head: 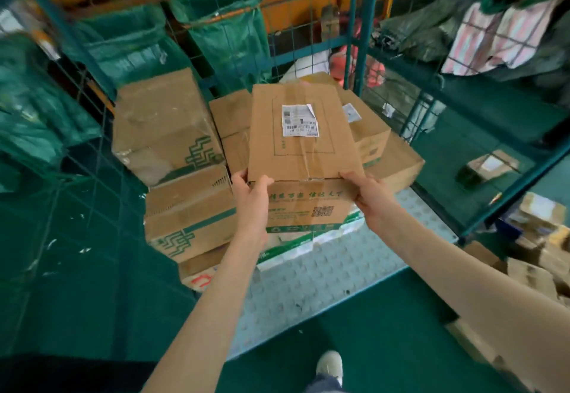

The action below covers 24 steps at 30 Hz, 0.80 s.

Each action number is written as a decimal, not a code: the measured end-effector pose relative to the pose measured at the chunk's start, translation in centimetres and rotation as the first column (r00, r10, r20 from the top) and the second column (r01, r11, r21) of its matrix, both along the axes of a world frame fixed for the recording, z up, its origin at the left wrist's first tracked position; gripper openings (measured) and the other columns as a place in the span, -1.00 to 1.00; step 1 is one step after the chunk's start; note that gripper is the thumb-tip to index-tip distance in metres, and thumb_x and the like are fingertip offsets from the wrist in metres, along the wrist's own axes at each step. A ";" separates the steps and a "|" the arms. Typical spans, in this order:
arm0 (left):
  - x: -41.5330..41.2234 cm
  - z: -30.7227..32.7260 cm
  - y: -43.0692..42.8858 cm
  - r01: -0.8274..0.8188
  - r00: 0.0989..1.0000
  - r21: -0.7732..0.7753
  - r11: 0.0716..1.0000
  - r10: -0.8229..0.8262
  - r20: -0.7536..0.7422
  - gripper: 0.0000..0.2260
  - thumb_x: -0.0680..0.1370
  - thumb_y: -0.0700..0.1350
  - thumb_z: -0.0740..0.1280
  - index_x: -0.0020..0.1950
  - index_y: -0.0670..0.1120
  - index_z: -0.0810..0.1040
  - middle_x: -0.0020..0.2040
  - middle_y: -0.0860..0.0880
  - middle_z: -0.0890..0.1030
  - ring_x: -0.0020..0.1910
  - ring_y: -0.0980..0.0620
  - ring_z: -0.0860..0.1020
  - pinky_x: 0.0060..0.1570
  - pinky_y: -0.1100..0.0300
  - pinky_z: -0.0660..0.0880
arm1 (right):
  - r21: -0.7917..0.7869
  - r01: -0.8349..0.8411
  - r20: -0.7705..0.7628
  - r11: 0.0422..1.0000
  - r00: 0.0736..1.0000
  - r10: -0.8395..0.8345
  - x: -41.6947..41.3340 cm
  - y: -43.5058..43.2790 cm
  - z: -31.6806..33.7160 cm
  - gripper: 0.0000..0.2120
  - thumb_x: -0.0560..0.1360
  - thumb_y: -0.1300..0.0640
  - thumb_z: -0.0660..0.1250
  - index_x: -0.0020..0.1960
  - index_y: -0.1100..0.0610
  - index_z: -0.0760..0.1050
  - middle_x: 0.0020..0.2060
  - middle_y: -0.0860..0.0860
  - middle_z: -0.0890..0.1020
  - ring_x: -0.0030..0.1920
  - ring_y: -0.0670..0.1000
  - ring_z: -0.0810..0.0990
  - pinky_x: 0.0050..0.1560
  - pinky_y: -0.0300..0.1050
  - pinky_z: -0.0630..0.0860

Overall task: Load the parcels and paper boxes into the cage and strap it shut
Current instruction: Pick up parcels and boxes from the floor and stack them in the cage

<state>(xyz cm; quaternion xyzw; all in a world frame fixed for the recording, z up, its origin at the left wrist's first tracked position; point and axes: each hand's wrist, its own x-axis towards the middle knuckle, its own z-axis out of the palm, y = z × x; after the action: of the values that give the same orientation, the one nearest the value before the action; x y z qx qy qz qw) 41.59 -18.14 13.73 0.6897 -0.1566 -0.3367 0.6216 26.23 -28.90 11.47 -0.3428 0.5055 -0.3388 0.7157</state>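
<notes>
The cage (357, 38) in front of me has green wire-mesh walls on the left, back and right, and its floor (308, 294) is a pale grey studded plate whose near edge lies open toward me on a dark green workshop floor. Behind the back mesh hang green sacks (228, 31) on frames, with orange machinery blurred beyond them. Through the right wall I see striped cloth and dark bundles, and loose cartons (530, 272) lie outside the cage's right near corner. My shoe (330, 363) shows at the bottom. Brown boxes fill the back half of the cage floor: a tall taped one (163, 127) in the back left corner, a low one with a green stripe (191, 217) in front of it, and flatter ones (370, 136) toward the right wall. I hold a cardboard box (302, 152) over the middle of this stack; I cannot tell whether it touches the boxes below. It is flat and brown, taped down its middle, with a white shipping label (299, 121) on top peeling at one corner, and green print and a square code on its near side. My left hand (249, 198) grips its near left corner and my right hand (374, 198) its near right corner, thumbs on top and fingers curled underneath.
</notes>
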 end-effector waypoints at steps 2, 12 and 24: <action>1.9 0.0 -2.2 -0.027 1.000 0.011 1.000 0.027 -0.003 -0.72 0.60 -0.14 0.26 0.26 0.00 0.26 0.17 -0.08 0.51 0.07 0.00 0.53 -0.03 0.03 0.47 | 0.000 -0.009 -0.010 1.000 1.000 0.009 2.1 -2.6 0.2 -0.68 0.47 0.19 0.46 0.18 0.21 0.50 -0.07 0.05 0.66 -0.10 0.00 0.64 -0.18 -0.19 0.54; 7.4 -1.6 -10.2 -0.170 0.984 0.025 0.985 0.171 -0.040 -0.73 0.60 -0.17 0.23 0.27 -0.03 0.28 0.11 -0.02 0.50 0.01 0.10 0.48 -0.19 0.16 0.35 | 0.060 -0.142 -0.042 0.988 0.989 0.145 9.2 -12.0 0.0 -0.36 0.42 0.15 0.52 0.42 0.24 0.35 0.00 0.10 0.65 -0.11 0.03 0.65 -0.32 -0.17 0.55; 12.0 -2.4 -19.2 -0.398 0.910 0.081 0.914 0.404 -0.095 -0.73 0.55 -0.15 0.25 0.18 0.06 0.29 0.15 -0.08 0.51 0.17 -0.10 0.51 0.25 -0.14 0.46 | 0.092 -0.395 0.010 0.914 0.918 0.396 15.9 -23.3 0.6 -0.55 0.52 0.23 0.42 0.33 0.15 0.31 -0.19 0.01 0.52 -0.21 -0.02 0.55 -0.24 -0.06 0.50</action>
<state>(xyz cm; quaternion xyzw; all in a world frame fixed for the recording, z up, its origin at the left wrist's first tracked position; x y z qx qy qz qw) 53.62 -37.33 11.30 0.7058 0.0330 -0.2439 0.6643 42.13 -52.21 12.07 -0.4059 0.4439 -0.1619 0.7823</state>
